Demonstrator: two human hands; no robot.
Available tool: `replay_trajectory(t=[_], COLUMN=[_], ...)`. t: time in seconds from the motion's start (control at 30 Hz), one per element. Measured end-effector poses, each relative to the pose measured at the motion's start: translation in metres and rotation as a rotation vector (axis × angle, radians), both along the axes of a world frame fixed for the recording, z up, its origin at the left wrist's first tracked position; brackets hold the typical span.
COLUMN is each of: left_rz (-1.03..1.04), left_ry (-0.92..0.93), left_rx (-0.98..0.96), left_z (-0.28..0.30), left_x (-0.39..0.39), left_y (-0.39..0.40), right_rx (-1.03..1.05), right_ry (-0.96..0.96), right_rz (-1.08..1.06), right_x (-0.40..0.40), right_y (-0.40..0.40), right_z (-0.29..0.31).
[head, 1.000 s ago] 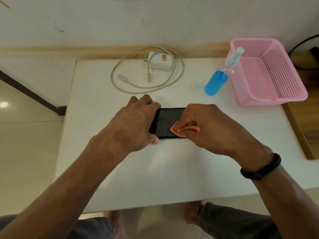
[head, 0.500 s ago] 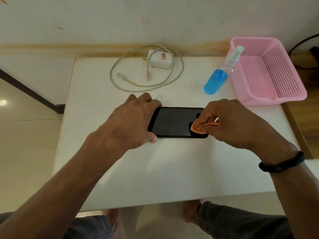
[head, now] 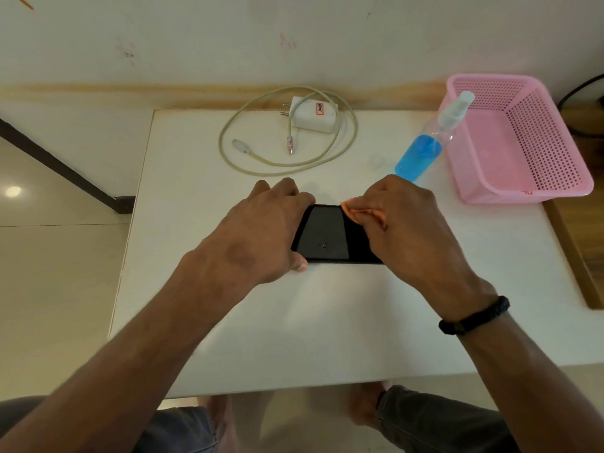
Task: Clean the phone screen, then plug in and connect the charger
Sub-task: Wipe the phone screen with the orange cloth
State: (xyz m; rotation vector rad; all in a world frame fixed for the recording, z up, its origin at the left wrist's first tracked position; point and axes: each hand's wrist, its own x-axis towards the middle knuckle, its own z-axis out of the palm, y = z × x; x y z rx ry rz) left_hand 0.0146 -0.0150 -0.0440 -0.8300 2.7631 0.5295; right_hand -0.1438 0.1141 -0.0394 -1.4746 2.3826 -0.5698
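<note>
1. wiping is underway: right hand is pinching an orange cloth on the phone, lying flat mid-bench
2. left hand is gripping the phone's end
3. charger is lying unplugged at the far edge, untouched

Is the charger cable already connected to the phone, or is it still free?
Still free. Both ends of the cable lie bare on the table beside the charger, apart from the phone.

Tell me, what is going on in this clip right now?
A person is cleaning a phone on a white table. The left hand grips one end to steady it while the right hand rubs an orange cloth on the screen. The charger and its cable lie untouched behind, beside a spray bottle.
</note>
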Motion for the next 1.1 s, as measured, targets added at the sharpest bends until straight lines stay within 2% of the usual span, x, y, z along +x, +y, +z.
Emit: replay_trajectory(t=[0.2, 0.33, 0.53, 0.8, 1.1], left_rz=[0.006, 0.002, -0.005, -0.01, -0.012], left_ry=[-0.01, -0.024, -0.033, -0.044, -0.05], left_rx=[-0.017, -0.023, -0.007, -0.011, -0.024], left_z=[-0.001, 0.0, 0.002, 0.002, 0.002], left_x=[-0.001, -0.001, 0.0, -0.001, -0.003], left_y=[0.0, 0.0, -0.002, -0.002, 0.0], right_rx=[0.131, 0.258, 0.393, 0.385, 0.134], right_ry=[-0.124, -0.13, -0.153, -0.193, 0.013], right_rz=[0.151, 0.23, 0.234, 0.057, -0.071], right_x=[0.0, -0.004, -0.02, -0.042, -0.034], right_y=[0.0, 0.006, 0.013, 0.024, 0.014], right_z=[0.007, 0.01, 0.017, 0.022, 0.014])
